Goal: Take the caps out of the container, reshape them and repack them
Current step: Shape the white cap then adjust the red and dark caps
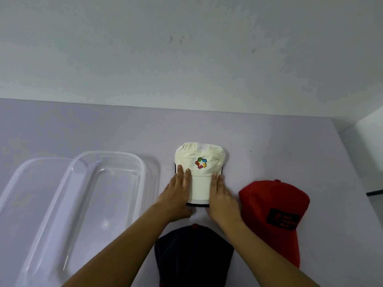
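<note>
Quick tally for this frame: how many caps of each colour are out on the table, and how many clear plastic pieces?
white cap: 1
red cap: 1
dark navy cap: 1
clear container: 1
clear lid: 1
Total: 5

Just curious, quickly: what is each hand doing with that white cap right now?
Left hand: open, straight fingers pressing the white cap on its left side.
Right hand: open, straight fingers pressing the cap's right side.
</note>
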A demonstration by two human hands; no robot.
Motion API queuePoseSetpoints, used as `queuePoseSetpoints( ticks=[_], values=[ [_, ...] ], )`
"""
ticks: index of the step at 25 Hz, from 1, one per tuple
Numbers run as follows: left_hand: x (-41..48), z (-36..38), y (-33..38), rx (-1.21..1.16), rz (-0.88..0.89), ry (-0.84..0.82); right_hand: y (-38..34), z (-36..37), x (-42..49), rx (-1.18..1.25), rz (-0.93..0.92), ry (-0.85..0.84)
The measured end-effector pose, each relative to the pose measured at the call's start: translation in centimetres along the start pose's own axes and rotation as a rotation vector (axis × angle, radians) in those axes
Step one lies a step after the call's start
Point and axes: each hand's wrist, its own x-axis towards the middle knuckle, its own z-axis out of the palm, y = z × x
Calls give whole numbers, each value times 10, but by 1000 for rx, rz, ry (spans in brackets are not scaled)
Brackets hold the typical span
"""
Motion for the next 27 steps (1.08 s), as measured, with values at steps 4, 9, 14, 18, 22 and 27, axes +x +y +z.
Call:
queuePoseSetpoints(
  ticks=[4, 9, 14, 18, 22, 27],
  values=[
    [6, 17, 11, 36, -90, 154, -2, 3, 5, -10, 38, 88],
    [9, 26, 13, -91, -84, 150, -1, 5, 9, 187, 188, 59],
    [10, 34, 8, -308, 85, 209, -3, 17, 11, 706, 194, 178],
    [10, 42, 0, -360, 136, 260, -2, 17, 9, 711, 131, 156],
    [4, 43, -22, -225, 67, 244, 4, 17, 11, 382, 26, 59],
    [0, 34, -22, -105, -80, 203, 2, 18, 3, 310, -16, -29]
  ],
)
